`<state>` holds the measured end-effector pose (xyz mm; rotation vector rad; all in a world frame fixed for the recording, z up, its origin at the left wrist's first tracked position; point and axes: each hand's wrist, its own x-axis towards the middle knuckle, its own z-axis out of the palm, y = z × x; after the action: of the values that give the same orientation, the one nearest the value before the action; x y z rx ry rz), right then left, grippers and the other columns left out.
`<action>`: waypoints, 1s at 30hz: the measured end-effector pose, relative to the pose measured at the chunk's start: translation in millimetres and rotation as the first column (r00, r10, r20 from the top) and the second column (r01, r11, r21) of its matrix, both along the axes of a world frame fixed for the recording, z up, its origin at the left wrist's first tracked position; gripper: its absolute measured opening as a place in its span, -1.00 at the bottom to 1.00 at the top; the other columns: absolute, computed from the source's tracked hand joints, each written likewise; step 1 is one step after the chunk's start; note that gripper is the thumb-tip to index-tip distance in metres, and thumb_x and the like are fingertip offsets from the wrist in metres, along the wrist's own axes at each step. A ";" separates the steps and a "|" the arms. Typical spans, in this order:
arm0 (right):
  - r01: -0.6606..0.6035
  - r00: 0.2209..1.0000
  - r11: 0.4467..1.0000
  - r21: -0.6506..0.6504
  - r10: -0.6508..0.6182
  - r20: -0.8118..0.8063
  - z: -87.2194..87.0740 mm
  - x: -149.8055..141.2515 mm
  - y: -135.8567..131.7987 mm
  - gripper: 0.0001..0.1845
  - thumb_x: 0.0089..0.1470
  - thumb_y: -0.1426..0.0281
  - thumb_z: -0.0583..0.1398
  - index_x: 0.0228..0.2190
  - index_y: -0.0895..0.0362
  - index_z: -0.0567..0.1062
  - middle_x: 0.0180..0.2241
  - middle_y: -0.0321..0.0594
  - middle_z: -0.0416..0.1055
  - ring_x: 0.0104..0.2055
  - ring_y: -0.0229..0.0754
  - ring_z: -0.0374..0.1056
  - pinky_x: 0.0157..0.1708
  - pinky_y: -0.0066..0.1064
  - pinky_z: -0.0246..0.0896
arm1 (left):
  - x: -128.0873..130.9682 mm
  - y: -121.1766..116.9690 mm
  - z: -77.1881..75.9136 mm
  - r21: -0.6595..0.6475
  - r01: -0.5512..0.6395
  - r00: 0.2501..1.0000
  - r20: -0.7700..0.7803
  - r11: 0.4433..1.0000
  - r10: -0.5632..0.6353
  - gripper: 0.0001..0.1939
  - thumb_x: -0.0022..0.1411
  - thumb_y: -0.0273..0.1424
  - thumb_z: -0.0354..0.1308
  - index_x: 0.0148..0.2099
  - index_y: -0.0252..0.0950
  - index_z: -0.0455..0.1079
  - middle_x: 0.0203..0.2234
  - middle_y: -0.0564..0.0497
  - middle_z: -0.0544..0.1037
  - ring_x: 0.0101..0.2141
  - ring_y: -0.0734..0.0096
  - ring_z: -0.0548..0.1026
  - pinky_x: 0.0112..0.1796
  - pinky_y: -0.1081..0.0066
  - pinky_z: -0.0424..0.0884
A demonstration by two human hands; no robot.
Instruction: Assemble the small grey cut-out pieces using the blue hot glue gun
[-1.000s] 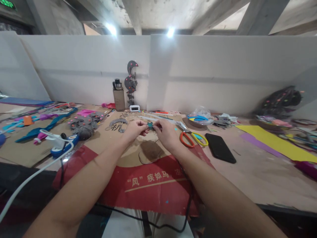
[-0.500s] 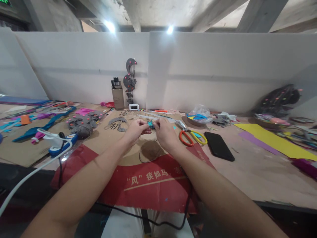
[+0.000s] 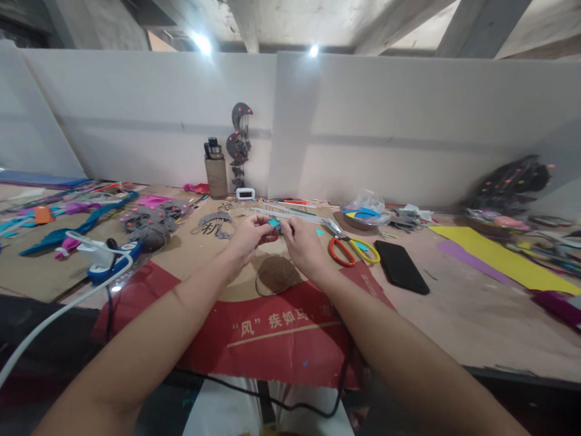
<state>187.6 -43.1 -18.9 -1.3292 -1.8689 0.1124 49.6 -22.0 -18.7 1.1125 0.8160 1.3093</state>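
Between my fingertips, over the middle of the worktop, is a small teal star (image 3: 274,223) with a bit of something dark grey beside it. My left hand (image 3: 252,237) pinches it from the left, thumb against forefinger. From the other side my right hand (image 3: 303,243) is closed at the star's right edge; its fingertips are partly hidden. Below both hands a thin dark loop (image 3: 257,286) lies on brown paper with a red printed band (image 3: 281,345). Scissors (image 3: 345,245) with one red and one yellow handle lie open just right of my right hand.
A black phone (image 3: 401,266) lies right of the scissors, near yellow sheet (image 3: 503,254). Grey felt pieces with pink dots (image 3: 152,225) and a blue power strip (image 3: 115,263) are at left. A bottle (image 3: 216,172) and small clock (image 3: 246,194) stand at the back.
The star has turned to face me more fully and risen slightly between my fingertips. Both hands stay close together in nearly the same place.
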 end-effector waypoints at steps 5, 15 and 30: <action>0.002 0.999 1.000 -0.002 -0.002 -0.053 -2.1 1.2 3.3 -0.62 0.20 0.21 -0.08 -0.52 0.12 0.33 -0.53 -0.26 0.34 -0.50 -0.26 0.15 -0.50 -0.45 -0.10 | 1.8 -2.0 0.6 0.003 0.024 0.999 0.030 1.000 -0.024 -0.79 -0.08 -0.56 0.23 -0.35 -0.36 0.28 -0.51 0.05 0.48 -0.49 0.52 0.48 -0.37 0.43 0.44; 0.004 0.997 1.000 -0.012 -0.005 -0.075 1.1 1.1 1.2 -0.59 0.18 0.18 -0.06 -0.54 0.13 0.37 -0.55 -0.26 0.36 -0.50 -0.26 0.20 -0.49 -0.45 -0.05 | 5.6 -4.8 0.8 0.022 0.063 0.997 0.053 0.998 -0.064 -0.77 -0.12 -0.49 0.28 -0.38 -0.35 0.30 -0.52 0.07 0.47 -0.49 0.57 0.44 -0.36 0.45 0.39; 0.002 0.991 1.000 0.016 0.000 -0.136 0.2 3.6 1.9 -0.57 0.18 0.15 -0.05 -0.57 0.12 0.34 -0.57 -0.29 0.33 -0.52 -0.28 0.16 -0.51 -0.45 -0.09 | 4.6 -5.4 0.0 0.018 0.116 0.982 -0.151 0.993 -0.112 -0.74 -0.15 -0.33 0.32 -0.51 -0.35 0.30 -0.61 0.08 0.39 -0.54 0.58 0.35 -0.51 0.52 0.24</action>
<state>191.2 -41.2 -18.7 -1.2792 -1.7506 0.1825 54.2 -27.4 -18.7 1.2723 0.8342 1.1541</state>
